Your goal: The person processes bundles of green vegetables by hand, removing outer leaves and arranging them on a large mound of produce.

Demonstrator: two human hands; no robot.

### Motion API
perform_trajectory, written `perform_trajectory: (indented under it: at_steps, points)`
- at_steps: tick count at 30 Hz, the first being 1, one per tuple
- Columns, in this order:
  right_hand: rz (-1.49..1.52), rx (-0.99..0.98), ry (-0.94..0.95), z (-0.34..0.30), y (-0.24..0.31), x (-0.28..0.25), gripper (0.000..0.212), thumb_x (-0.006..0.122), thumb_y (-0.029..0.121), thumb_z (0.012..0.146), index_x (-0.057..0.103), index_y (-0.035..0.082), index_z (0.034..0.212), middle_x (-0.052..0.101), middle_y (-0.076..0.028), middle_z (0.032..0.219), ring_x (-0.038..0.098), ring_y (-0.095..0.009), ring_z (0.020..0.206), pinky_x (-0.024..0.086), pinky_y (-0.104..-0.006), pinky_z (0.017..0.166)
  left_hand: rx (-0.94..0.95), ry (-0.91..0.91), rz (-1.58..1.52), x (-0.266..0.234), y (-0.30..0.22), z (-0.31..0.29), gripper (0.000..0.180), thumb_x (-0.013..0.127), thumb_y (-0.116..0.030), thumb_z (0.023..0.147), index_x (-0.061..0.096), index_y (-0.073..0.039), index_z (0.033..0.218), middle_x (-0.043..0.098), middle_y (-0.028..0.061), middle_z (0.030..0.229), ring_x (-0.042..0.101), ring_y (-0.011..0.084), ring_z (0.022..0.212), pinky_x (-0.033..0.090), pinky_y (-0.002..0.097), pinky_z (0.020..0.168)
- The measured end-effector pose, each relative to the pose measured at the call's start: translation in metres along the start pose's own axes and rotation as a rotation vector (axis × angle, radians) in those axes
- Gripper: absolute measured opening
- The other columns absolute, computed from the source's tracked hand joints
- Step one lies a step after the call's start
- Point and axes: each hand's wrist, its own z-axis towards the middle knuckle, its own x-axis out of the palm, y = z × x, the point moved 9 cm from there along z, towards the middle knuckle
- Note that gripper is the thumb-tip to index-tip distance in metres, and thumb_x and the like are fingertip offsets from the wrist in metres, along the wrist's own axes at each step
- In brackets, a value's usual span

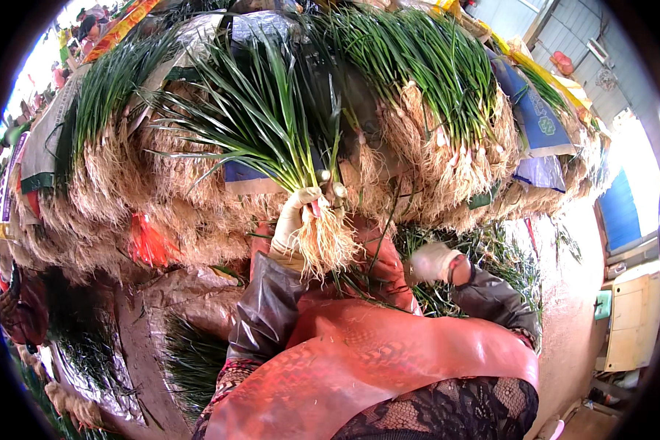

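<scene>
In a pale glove, my left hand [292, 224] is closed round a bunch of young green garlic [293, 158], just below the middle of the pile. Long flat leaves fan up and to the left. White stem ends and a tangle of pale roots hang below the fist. My right hand [431, 262], also in a pale glove, is apart from the bunch, low on the right above loose green leaves [484, 257]. Motion smears its fingers, so whether they grip anything does not show.
A broad heap of root-on garlic plants [447, 88] spans the far side, roots toward me, with sacks [535, 114] between layers. Red plastic strips [152, 240] hang at its left. A red apron [389, 345] covers my lap. A cream cabinet [633, 319] stands at right.
</scene>
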Motion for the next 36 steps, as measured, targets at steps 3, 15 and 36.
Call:
perform_trajectory:
  at_steps: [3,15,36]
  points:
    - [-0.257,-0.037,-1.166,-0.016,0.039,-0.144,0.031,0.066,0.036,0.084,0.065,0.009,0.101,0.066,-0.008,0.074,0.063,-0.024,0.055,0.049,-0.0345,0.045,-0.006,-0.113,0.046,-0.001,0.003,-0.016,0.033,0.057,-0.016,0.086,0.056,-0.006,0.117,0.066,0.0122,0.096,0.066,0.0227,0.074,0.057,0.0351,0.068]
    - [1.795,-0.343,-0.737,0.065,-0.084,-0.238,0.023,0.059,0.022,0.094,0.065,0.001,0.100,0.066,-0.005,0.081,0.057,-0.008,0.061,0.048,-0.0197,0.053,-0.061,-0.082,0.116,-0.007,-0.007,-0.025,0.026,0.062,-0.012,0.079,0.059,-0.001,0.102,0.066,0.0135,0.095,0.066,0.0264,0.086,0.055,0.0375,0.075]
    - [-0.175,0.151,0.117,-0.007,-0.041,0.098,0.039,0.045,0.038,0.092,0.071,0.009,0.086,0.070,-0.015,0.085,0.068,-0.029,0.067,0.053,-0.0459,0.058,0.119,0.215,0.137,0.078,-0.065,-0.036,0.019,0.063,-0.016,0.080,0.056,-0.003,0.092,0.060,0.0141,0.090,0.063,0.0231,0.082,0.057,0.0375,0.079]
